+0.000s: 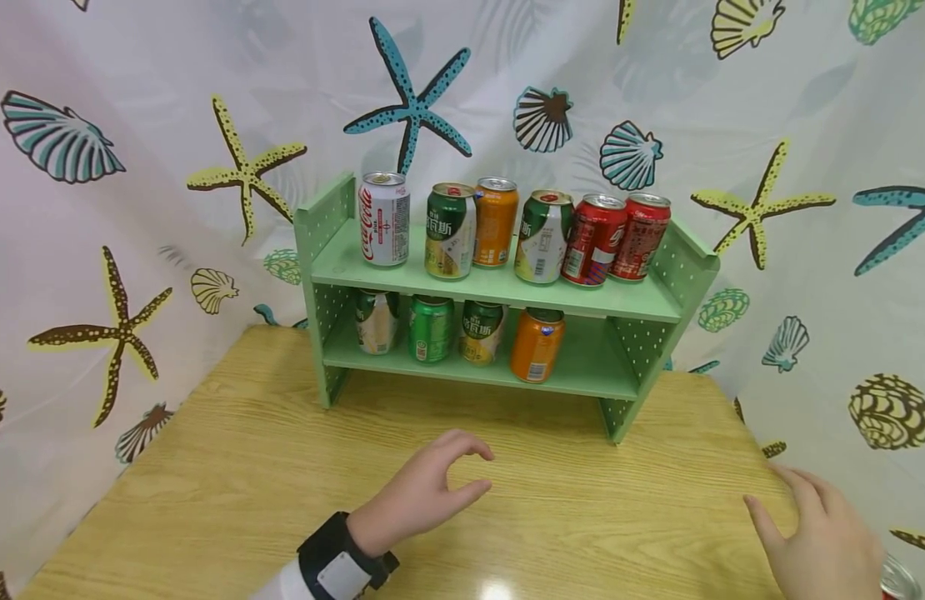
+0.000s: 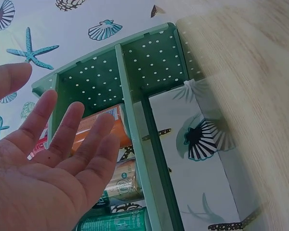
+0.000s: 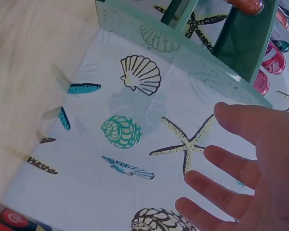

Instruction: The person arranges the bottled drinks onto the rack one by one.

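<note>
My left hand [image 1: 432,483] hovers over the wooden table in front of a green two-tier shelf [image 1: 470,379], thumb and fingers apart with nothing between them. In the left wrist view its palm and spread fingers overlap the shelf. Off to the right, my right hand [image 1: 818,533] is also empty, its fingers loosely spread. Just beside it a red can [image 1: 899,577] shows partly at the frame's corner. On the upper tier stand a white Coca-Cola can [image 1: 383,221], green-and-white cans [image 1: 541,242], an orange can [image 1: 496,223] and red cans [image 1: 593,242].
The lower tier holds several cans: a green can [image 1: 431,330], green-and-beige cans [image 1: 481,333] and an orange can [image 1: 537,346], with a gap at its right end. A sea-patterned cloth [image 1: 507,50] hangs behind and at both sides of the table [image 1: 230,467].
</note>
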The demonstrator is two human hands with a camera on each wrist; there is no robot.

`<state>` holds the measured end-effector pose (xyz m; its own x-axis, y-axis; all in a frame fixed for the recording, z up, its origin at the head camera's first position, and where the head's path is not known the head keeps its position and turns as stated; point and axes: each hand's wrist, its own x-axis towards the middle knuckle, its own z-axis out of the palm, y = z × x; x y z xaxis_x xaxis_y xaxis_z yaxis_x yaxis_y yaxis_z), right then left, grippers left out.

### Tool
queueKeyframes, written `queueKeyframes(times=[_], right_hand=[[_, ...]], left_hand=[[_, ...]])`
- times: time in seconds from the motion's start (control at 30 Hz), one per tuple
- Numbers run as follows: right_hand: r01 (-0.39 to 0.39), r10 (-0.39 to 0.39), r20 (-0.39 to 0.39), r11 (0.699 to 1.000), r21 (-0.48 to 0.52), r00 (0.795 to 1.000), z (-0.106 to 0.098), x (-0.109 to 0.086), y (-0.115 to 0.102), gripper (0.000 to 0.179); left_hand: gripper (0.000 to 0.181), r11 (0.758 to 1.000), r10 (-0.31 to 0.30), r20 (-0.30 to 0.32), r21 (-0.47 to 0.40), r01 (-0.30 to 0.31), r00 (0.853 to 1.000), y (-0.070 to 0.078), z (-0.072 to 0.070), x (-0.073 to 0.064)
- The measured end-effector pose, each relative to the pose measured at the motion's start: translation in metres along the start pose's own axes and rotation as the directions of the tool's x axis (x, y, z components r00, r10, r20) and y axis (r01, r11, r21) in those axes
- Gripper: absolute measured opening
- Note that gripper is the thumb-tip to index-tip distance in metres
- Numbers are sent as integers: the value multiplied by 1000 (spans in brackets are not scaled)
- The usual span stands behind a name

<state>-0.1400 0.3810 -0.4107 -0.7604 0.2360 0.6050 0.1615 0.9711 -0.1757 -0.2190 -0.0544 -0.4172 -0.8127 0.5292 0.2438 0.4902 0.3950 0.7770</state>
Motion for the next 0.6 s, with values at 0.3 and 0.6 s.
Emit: queueKeyframes(times=[0.3, 0.6], right_hand=[[-229, 250, 116, 959, -166, 961, 1, 4, 40, 53], [-344, 371, 162, 923, -172, 914, 6, -4, 61, 60]], left_hand=[[22, 1000, 4, 18, -5, -4, 1000, -3, 5, 0], [21, 1000, -1, 35, -1, 1, 999, -5, 10, 0]])
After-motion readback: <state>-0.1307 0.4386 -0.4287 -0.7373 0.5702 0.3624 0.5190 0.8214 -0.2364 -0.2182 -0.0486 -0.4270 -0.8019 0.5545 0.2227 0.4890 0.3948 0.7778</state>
